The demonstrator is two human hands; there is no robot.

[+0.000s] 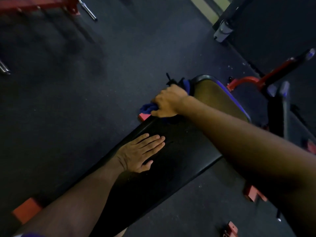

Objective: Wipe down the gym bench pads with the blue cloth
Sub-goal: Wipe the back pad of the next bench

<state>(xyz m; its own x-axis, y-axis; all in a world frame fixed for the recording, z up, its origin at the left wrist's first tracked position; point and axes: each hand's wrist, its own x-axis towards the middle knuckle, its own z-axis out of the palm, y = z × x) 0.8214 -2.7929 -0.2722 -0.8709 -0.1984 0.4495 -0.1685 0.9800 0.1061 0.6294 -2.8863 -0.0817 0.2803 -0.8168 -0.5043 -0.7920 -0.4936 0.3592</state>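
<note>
Two bare hands are in view: the left hand [139, 152] and the right hand [168, 101]. There is one blue cloth [147, 108]. The bench shows two pads: a long black back pad [179, 151] and a smaller seat pad [217, 100]. Four red frame pieces of the bench show around the long pad: one [26, 210], a second [143, 116], a third [253, 194] and a fourth [230, 230]. Two chrome barbell ends lie on the dark floor [102, 74]: one [88, 10] and another [3, 67].
</note>
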